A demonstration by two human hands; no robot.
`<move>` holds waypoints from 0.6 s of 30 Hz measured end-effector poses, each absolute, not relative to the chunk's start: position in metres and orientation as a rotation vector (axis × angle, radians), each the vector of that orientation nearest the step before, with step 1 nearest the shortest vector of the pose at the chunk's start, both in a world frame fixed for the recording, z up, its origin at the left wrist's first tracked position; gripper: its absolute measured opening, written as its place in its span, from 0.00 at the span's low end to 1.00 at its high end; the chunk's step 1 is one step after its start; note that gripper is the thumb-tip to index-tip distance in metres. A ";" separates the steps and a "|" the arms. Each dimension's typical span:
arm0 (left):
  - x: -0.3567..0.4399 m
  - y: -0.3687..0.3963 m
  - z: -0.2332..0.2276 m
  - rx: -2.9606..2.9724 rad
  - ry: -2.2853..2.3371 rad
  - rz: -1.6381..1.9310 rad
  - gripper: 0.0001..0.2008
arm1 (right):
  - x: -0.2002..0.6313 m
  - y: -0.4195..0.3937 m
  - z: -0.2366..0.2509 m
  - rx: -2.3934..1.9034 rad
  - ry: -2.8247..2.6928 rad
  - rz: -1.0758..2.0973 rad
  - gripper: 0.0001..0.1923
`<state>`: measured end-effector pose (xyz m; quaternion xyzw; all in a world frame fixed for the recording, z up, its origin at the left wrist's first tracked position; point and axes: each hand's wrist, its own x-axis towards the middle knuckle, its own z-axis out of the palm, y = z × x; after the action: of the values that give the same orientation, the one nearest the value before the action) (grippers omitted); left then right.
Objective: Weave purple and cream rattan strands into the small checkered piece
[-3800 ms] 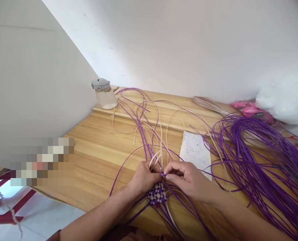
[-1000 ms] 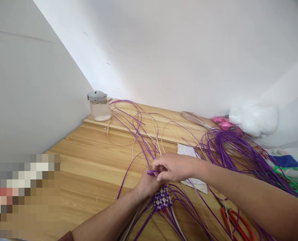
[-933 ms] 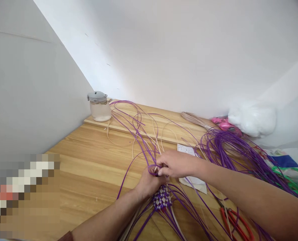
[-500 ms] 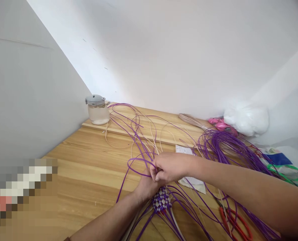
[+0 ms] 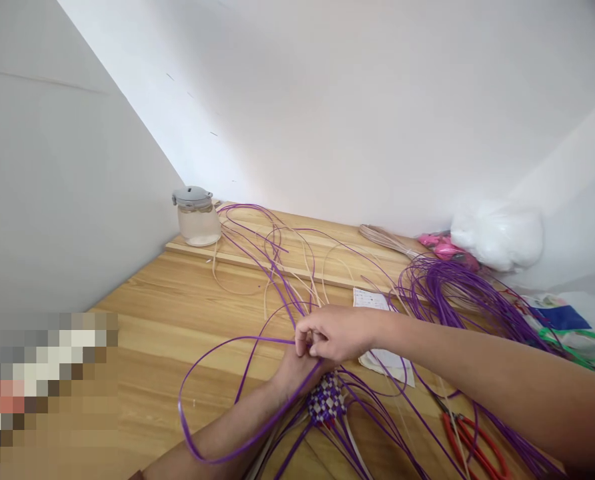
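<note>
The right hand point(image 5: 335, 333) pinches a purple strip point(image 5: 197, 373) looping out left, while the left hand point(image 5: 292, 373) pins the checkered woven patch point(image 5: 326, 402) flat against the near wooden table point(image 5: 177, 313), steadying it.

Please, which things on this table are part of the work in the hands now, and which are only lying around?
In hand:
right hand pinching the purple strip
left hand by the woven checkered piece

Lying about:
glass jar
printed sheet
red-handled pliers
purple strip bundle
white bag

The right hand point(image 5: 335, 333) hides the left hand's point(image 5: 292, 373) fingers.
</note>
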<state>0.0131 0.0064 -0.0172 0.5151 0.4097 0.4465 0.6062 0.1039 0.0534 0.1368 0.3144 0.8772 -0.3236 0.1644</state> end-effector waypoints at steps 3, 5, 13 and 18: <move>0.014 0.006 -0.017 1.236 0.971 1.033 0.07 | 0.117 0.047 0.128 0.810 2.547 -0.704 0.19; 0.013 0.007 -0.018 1.253 1.002 1.032 0.06 | 0.120 0.042 0.127 0.775 2.563 -0.488 0.16; 0.009 0.002 -0.013 1.217 1.051 0.958 0.06 | 0.066 0.034 0.203 0.602 3.000 -1.567 0.12; 0.009 0.000 -0.007 1.120 1.052 0.894 0.08 | 0.052 0.041 0.221 0.704 3.032 -1.761 0.16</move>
<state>0.0088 -0.0002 -0.0068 0.4892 0.4594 0.3903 0.6303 0.0521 0.0411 0.2208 0.1921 0.8278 -0.4809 -0.2157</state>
